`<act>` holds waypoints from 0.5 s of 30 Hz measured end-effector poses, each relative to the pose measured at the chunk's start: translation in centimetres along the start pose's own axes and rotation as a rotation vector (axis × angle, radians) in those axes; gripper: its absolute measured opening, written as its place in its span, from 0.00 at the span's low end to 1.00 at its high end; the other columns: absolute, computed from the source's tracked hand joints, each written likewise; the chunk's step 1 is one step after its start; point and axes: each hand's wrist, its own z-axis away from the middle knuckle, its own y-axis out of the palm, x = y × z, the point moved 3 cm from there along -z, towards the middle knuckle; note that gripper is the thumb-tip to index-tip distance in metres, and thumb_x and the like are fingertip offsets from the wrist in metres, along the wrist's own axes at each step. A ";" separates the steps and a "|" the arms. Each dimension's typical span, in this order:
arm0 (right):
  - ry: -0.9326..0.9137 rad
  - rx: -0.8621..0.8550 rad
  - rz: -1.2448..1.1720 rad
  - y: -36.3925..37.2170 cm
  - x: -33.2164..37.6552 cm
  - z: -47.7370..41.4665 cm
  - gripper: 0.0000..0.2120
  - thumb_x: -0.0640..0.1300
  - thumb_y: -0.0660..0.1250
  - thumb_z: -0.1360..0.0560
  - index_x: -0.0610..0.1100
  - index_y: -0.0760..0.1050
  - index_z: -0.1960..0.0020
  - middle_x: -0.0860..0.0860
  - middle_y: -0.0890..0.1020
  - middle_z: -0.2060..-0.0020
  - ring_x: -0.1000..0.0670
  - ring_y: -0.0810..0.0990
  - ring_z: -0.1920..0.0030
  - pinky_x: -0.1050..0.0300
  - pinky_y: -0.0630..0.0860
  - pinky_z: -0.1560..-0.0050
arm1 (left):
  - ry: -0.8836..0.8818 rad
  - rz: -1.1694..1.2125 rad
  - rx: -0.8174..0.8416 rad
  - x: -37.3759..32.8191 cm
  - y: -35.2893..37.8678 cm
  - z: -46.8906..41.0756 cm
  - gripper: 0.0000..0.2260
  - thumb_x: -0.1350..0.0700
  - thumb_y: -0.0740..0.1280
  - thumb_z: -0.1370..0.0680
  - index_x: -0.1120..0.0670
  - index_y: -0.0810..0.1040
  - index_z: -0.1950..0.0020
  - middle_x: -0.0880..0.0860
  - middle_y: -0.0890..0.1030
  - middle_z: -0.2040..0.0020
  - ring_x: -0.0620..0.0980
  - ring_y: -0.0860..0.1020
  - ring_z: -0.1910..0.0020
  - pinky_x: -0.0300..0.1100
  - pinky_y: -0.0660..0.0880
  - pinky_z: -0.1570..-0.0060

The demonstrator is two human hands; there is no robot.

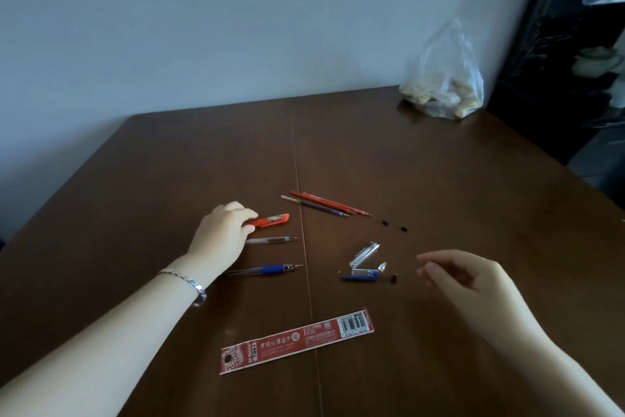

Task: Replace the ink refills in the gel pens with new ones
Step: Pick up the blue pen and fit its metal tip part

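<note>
My left hand (223, 234) rests on the table with its fingers on the barrel of a red capped gel pen (272, 220). Just below it lie a clear pen (270, 240) and a blue-grip pen (267, 270), both uncapped with tips pointing right. Several loose refills (326, 204), red and blue, lie beyond the table's seam. A clear cap (364, 253), a blue-clip cap (362, 274) and small dark tip covers (394, 278) lie at the centre right. My right hand (463, 276) hovers to their right, fingers loosely curled and holding nothing.
A red refill packet (297, 341) lies flat near the front edge of the brown table (439, 180). A clear plastic bag with pale lumps (443, 85) stands at the far right corner. A dark cabinet (554, 61) stands beyond the table on the right.
</note>
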 end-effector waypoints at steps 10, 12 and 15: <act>-0.036 0.186 0.356 2.6 0.5 -1.8 0.14 0.48 0.71 0.31 0.52 0.76 0.47 0.57 0.76 0.58 0.57 0.75 0.58 0.69 0.71 0.61 | 0.125 -0.104 0.051 -3.7 -1.0 7.5 0.18 0.50 0.60 0.23 0.50 0.67 0.34 0.49 0.72 0.35 0.49 0.68 0.35 0.44 0.67 0.37; -0.045 0.235 0.423 3.5 0.6 -1.9 0.15 0.50 0.70 0.31 0.52 0.76 0.45 0.57 0.74 0.59 0.58 0.73 0.60 0.68 0.68 0.63 | 0.086 -0.113 0.060 -3.1 -0.5 7.8 0.18 0.50 0.60 0.23 0.51 0.67 0.33 0.50 0.72 0.36 0.50 0.68 0.37 0.44 0.68 0.39; -0.069 0.230 0.466 4.1 0.8 -1.9 0.11 0.46 0.68 0.28 0.50 0.77 0.46 0.58 0.71 0.63 0.60 0.69 0.64 0.70 0.65 0.67 | 0.115 -0.082 0.005 -2.8 0.0 7.9 0.13 0.55 0.64 0.24 0.54 0.74 0.40 0.53 0.78 0.44 0.53 0.74 0.44 0.47 0.72 0.47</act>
